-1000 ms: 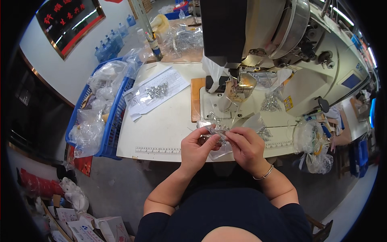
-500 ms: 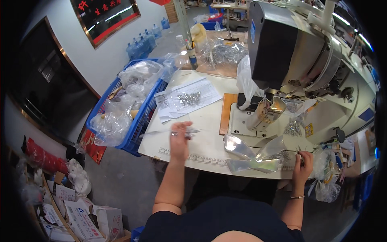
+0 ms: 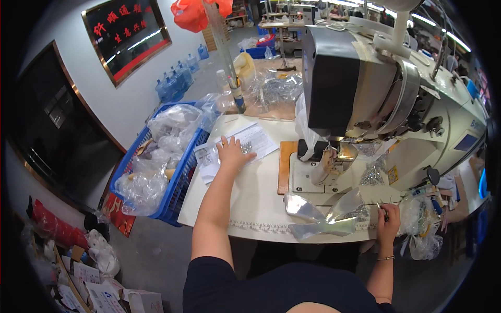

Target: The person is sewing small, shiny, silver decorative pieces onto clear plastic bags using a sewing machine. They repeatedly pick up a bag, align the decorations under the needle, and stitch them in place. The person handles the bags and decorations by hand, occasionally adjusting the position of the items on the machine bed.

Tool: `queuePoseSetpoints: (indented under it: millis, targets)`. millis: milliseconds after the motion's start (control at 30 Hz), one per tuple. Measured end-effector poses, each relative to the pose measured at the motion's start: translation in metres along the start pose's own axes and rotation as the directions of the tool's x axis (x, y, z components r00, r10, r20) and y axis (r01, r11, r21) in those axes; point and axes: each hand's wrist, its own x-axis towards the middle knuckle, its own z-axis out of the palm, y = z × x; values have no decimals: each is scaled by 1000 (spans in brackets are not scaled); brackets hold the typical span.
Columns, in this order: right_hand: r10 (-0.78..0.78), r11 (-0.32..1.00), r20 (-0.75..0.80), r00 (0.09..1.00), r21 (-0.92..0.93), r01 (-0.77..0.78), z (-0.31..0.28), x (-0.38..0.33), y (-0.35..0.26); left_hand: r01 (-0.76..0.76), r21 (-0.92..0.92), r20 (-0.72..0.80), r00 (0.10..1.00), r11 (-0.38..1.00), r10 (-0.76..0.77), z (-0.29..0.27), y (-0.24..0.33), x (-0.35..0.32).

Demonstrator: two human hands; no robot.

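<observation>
My left hand [image 3: 232, 152] reaches over the printed papers [image 3: 263, 136] on the table, its fingers spread beside a small pile of shiny metallic bits [image 3: 248, 147]. The hand partly covers that pile. At the table's front right, my right hand [image 3: 389, 218] is closed around a small pointed metal tool [image 3: 380, 206], whose exact kind I cannot make out. Just left of that hand lies a shiny clear plastic piece shaped like a bow [image 3: 326, 216]. Small glittering pieces [image 3: 361, 213] lie between the two.
A large sewing machine [image 3: 334, 78] stands over the table's right side. More glittering bits [image 3: 372, 175] lie by its bed. A blue basket [image 3: 177, 195] of clear plastic bags stands left of the table [image 3: 209, 208]. A ruler strip [image 3: 261, 227] runs along the front edge.
My left hand has moved forward from the table's front, where it was blurred with shiny thin material at its fingers, onto the papers. My right hand stays at the front right. The view has tilted up.
</observation>
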Motion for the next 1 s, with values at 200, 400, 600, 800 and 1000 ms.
queuePoseSetpoints:
  millis: [200, 400, 600, 800, 1000]
  targets:
    - [74, 995, 48, 996, 66, -78, 9, -13, 19, -411, -87, 193, 887, 908, 420, -18, -50, 19]
    - [48, 998, 20, 999, 32, -49, 10, -12, 12, -303, -129, 116, 941, 944, 318, -23, -45, 30]
    - [74, 997, 40, 996, 5, -74, 12, -14, 15, -297, 78, 151, 947, 952, 283, -11, -26, 29]
    - [46, 999, 35, 998, -20, -45, 12, -13, 13, -290, 140, 358, 906, 947, 225, -56, -20, 50]
    - [84, 996, 30, 996, 11, -85, 12, -14, 13, -229, -295, 153, 947, 928, 283, 23, -40, 39]
